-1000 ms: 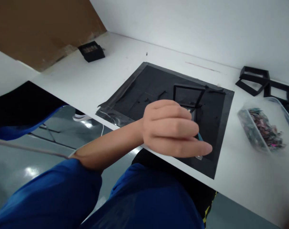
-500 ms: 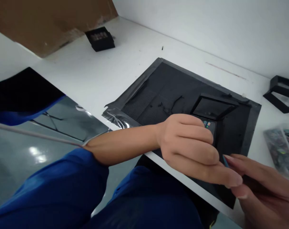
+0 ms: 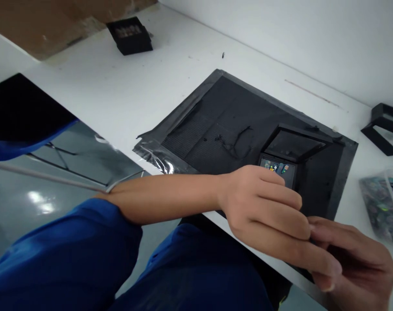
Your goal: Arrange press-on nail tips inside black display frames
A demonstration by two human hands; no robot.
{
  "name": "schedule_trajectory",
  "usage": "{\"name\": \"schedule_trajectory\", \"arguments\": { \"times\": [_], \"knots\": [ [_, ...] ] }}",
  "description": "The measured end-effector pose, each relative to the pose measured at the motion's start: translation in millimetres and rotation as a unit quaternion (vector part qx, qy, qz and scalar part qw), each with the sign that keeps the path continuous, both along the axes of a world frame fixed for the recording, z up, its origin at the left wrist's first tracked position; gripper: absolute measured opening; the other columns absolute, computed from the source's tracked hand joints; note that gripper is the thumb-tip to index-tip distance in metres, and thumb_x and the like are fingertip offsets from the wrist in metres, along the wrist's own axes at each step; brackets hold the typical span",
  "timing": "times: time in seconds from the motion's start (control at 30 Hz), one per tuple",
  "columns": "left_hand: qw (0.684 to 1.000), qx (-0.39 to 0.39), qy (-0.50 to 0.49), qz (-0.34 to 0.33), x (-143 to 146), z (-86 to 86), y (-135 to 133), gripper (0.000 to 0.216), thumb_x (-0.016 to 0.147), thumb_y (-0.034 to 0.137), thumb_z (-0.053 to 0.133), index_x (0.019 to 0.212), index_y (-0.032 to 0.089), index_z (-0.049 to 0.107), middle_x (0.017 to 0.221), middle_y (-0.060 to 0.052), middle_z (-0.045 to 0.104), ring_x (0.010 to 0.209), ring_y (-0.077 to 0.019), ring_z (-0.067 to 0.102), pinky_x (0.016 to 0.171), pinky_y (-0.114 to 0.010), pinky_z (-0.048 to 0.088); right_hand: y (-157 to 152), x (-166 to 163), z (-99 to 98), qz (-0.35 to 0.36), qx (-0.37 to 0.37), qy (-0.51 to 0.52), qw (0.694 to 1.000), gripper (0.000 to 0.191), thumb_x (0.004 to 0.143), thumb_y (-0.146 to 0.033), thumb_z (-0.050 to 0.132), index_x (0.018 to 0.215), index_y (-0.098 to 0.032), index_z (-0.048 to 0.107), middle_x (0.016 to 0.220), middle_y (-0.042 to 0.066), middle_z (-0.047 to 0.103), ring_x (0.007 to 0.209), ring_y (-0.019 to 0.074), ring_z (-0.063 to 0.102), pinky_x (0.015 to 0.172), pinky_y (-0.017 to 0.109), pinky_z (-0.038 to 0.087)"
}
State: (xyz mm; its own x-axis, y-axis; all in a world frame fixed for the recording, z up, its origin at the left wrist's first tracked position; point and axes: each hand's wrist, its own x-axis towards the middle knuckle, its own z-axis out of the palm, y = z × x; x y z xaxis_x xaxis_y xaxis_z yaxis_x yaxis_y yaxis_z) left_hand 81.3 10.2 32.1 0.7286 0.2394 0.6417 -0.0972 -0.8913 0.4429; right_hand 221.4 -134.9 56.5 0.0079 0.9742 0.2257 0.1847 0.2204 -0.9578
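Observation:
My left hand (image 3: pixel 267 211) is closed, its back towards me and its index finger reaching over to the other hand. My right hand (image 3: pixel 355 259) is closed in a pinch, with its fingertips meeting those of the left. Whatever lies between the two hands is hidden by the fingers. Just beyond the left hand, a small black case (image 3: pixel 295 144) stands with its framed lid raised. Small colourful pieces (image 3: pixel 274 166) show in its base, partly covered by the left hand. Under the case lies a black mat (image 3: pixel 193 142), edged with tape.
A plastic box of colourful bits (image 3: pixel 381 207) stands on the right, with a black frame-shaped stand (image 3: pixel 386 127) behind it. Another black box (image 3: pixel 129 35) sits at the back left of the white table (image 3: pixel 95 82). Dark thread-like scraps (image 3: pixel 235 144) lie on the mat.
Both hands have shifted slightly down, the left one also rightward, baring more of the colourful pieces. A small blue edge seen earlier at the right fingertips is now hidden. The camera view has shifted.

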Motion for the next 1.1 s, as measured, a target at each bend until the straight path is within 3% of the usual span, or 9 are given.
{"name": "schedule_trajectory", "arguments": {
  "times": [0.1,0.23,0.33,0.47,0.57,0.77,0.9,1.03,1.1],
  "knots": [
    [0.979,0.023,-0.049,-0.195,0.6,-0.6,-0.1,0.019,0.090,0.053,0.060,0.085,0.045,0.076,0.066,0.013,0.060,0.036,0.0004,0.033,0.034,-0.030,0.013,1.6,0.4,0.3,0.004,-0.053,0.035,0.998,0.034,0.084,-0.046,0.075,0.117,-0.042,0.073,0.058,-0.004,0.064,0.046,0.0131,0.057,0.047,0.024,0.050],
    [0.969,-0.029,0.054,-0.240,-2.9,5.8,2.5,0.023,0.093,0.038,0.054,0.086,0.042,0.076,0.070,0.013,0.064,0.034,0.0002,0.033,0.035,-0.033,0.011,1.8,-2.4,-1.0,-0.026,-0.094,0.052,0.994,0.028,0.081,-0.044,0.078,0.109,-0.042,0.076,0.056,-0.004,0.062,0.047,0.0129,0.057,0.051,0.024,0.052],
    [0.961,-0.062,0.098,-0.250,-3.7,7.6,2.3,0.020,0.091,0.040,0.056,0.087,0.043,0.075,0.067,0.013,0.063,0.034,-0.0011,0.033,0.036,-0.034,0.010,0.7,-3.0,-1.7,-0.022,-0.092,0.053,0.994,0.027,0.081,-0.046,0.077,0.107,-0.043,0.076,0.056,-0.005,0.061,0.048,0.0117,0.056,0.054,0.023,0.052],
    [0.962,-0.067,0.047,-0.261,-4.0,4.9,2.3,0.024,0.093,0.036,0.055,0.083,0.041,0.076,0.072,0.014,0.066,0.034,0.0003,0.033,0.037,-0.032,0.011,-2.2,-1.3,-2.7,-0.043,-0.093,0.049,0.994,0.031,0.081,-0.046,0.078,0.112,-0.042,0.075,0.061,-0.005,0.062,0.047,0.0103,0.055,0.050,0.022,0.050],
    [0.958,-0.066,0.030,-0.277,-5.3,6.0,3.9,0.026,0.094,0.035,0.054,0.082,0.040,0.076,0.074,0.014,0.067,0.034,0.0012,0.032,0.036,-0.029,0.011,-3.5,0.6,-4.1,-0.023,-0.093,0.067,0.993,0.024,0.081,-0.039,0.078,0.105,-0.038,0.075,0.055,-0.005,0.058,0.046,0.0108,0.054,0.055,0.023,0.051],
    [0.947,-0.079,0.058,-0.304,-4.1,14.3,7.9,0.025,0.093,0.039,0.060,0.074,0.038,0.075,0.069,0.012,0.063,0.035,0.0016,0.035,0.034,-0.027,0.014,-1.4,6.5,-6.4,0.034,-0.131,0.083,0.987,0.035,0.078,-0.046,0.079,0.112,-0.040,0.073,0.057,-0.005,0.060,0.045,0.0116,0.056,0.048,0.021,0.048],
    [0.933,-0.063,0.037,-0.352,-2.5,11.8,11.2,0.036,0.099,0.031,0.049,0.076,0.042,0.075,0.071,0.014,0.063,0.035,0.0025,0.034,0.034,-0.027,0.016,-1.1,8.8,-7.7,0.054,-0.116,0.092,0.988,0.035,0.077,-0.045,0.078,0.112,-0.041,0.074,0.051,-0.005,0.057,0.046,0.0135,0.059,0.052,0.023,0.051],
    [0.952,-0.038,0.009,-0.304,-6.5,10.0,11.2,0.037,0.101,0.034,0.046,0.078,0.042,0.074,0.068,0.014,0.061,0.036,0.0017,0.034,0.036,-0.027,0.016,-7.2,11.3,-9.0,0.047,-0.129,0.108,0.985,0.039,0.075,-0.041,0.081,0.113,-0.041,0.073,0.049,-0.006,0.054,0.042,0.0125,0.053,0.047,0.023,0.046],
    [0.962,-0.016,0.011,-0.271,-9.4,12.8,9.2,0.030,0.098,0.042,0.051,0.078,0.041,0.074,0.065,0.013,0.060,0.035,0.0005,0.032,0.036,-0.028,0.017,-10.0,13.6,-9.5,-0.012,-0.138,0.107,0.985,0.038,0.076,-0.041,0.080,0.113,-0.039,0.073,0.050,-0.005,0.052,0.042,0.0122,0.049,0.042,0.023,0.042]
  ]
}}
